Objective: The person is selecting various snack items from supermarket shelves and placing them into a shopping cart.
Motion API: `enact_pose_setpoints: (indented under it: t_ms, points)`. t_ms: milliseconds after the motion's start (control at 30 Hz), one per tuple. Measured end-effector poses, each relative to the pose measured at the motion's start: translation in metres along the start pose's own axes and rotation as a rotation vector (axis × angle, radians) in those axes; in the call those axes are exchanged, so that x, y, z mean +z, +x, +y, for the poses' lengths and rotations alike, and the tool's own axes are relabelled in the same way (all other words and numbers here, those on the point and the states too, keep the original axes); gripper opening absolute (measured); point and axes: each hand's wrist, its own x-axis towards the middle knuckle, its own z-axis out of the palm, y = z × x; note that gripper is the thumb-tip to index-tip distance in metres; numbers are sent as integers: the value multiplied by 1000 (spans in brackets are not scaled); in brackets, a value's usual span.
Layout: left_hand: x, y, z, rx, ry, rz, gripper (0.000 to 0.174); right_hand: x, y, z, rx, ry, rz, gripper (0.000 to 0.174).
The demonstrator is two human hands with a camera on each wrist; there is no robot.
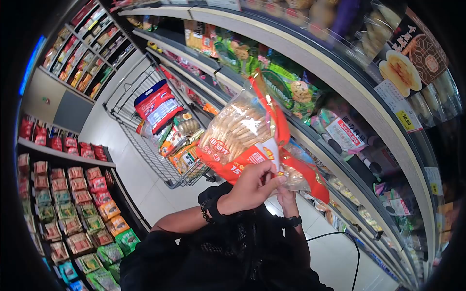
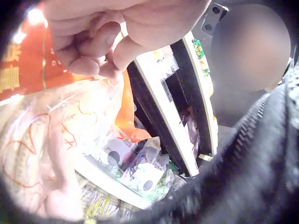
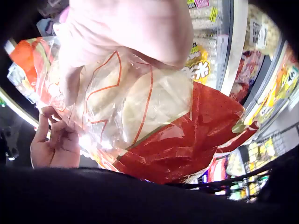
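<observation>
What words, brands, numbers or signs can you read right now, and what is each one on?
"非油炸", "15": red-and-clear plastic bag of round, pale crackers.
"優の良品", "AJIICHIBAN": white-and-red rectangular packet label.
"0.90", first digit unclear: yellow-and-white paper price tag.
"米", seen from the right wrist: yellow plastic packet.
Too small or blurred to read: print on the packets in the grey wire cart and the small plastic pouches at far left.

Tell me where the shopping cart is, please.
In the head view, the shopping cart is left of centre on the floor, just left of the snack bag.
</observation>
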Motion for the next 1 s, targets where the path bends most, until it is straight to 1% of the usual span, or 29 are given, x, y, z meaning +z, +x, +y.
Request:
enact_pose_setpoints:
  t_ms: [33, 67, 100, 167, 200, 233, 267, 300, 367, 400, 433, 467, 500, 533, 567, 600, 633, 700, 733, 767, 833, 867, 900, 1000]
  points:
    - [2, 0, 10, 17, 19, -19, 16, 1, 2, -2, 14, -3, -23, 61]
    - [4, 3, 16, 216, 169, 3, 9, 2, 6, -3, 23, 47, -72, 61]
    - [1, -1, 29, 225, 177, 23, 9, 4, 12, -6, 29, 98, -121, 61]
    - [-8, -11, 67, 657, 573, -96, 5, 11, 27, -9, 31, 205, -206, 62]
    - [-28, -19, 86, 724, 585, -8, 10, 16, 32, -10, 31, 259, -238, 62]
    - [-58, -30, 99, 783, 591, 75, 16, 21, 33, -9, 32, 316, -260, 63]
    - [-94, -39, 102, 728, 638, 288, 25, 26, 34, -8, 31, 372, -280, 63]
    - [-130, -46, 103, 673, 680, 501, 34, 53, 31, -16, -18, 237, -146, 60]
    - [-192, -51, 77, 413, 635, 547, 57, 72, 37, -14, 17, 212, -103, 54]
    - [-208, -56, 52, 218, 255, 420, 66, 77, 42, -7, 18, 209, -106, 54]
    - [-221, -61, 25, 23, -124, 286, 75, 79, 47, 0, 16, 141, -111, 50]
    - [-228, -64, 2, -58, -112, 219, 79, 82, 51, 6, 15, 70, -115, 46]
    - [-229, -65, -18, -141, -100, 148, 83, 85, 55, 7, 22, 63, -111, 46]
    - [-236, -70, -34, -142, -111, 145, 83, 91, 58, 8, 97, -62, -99, 47]
    - [-241, -76, -48, -203, -249, 155, 83, 99, 60, 10, 174, -187, -80, 48]
    - [-248, -84, -59, -268, -388, 162, 83, 108, 62, 14, 165, -148, -110, 43]
    - [-257, -91, -66, -277, -402, 153, 83, 119, 63, 18, 169, -158, -94, 43]
    - [-272, -106, -82, -232, -567, 159, 82, 136, 62, 25, 170, -268, -41, 43]
    - [-285, -114, -96, -283, -632, 103, 82, 138, 64, 31, 179, -241, -6, 42]
    - [-290, -122, -102, -292, -649, 100, 82, 141, 64, 36, 187, -253, 7, 42]
    - [-303, -131, -109, -314, -731, 68, 81, 151, 65, 44, 187, -293, -104, 46]
    - [-307, -134, -109, -291, -719, 32, 81, 160, 64, 45, 191, -298, -124, 45]
    - [-313, -135, -111, -291, -721, 14, 81, 166, 62, 50, 179, -302, -112, 45]
    - [-323, -134, -109, -257, -734, 49, 77, 175, 56, 64, 124, -296, -46, 44]
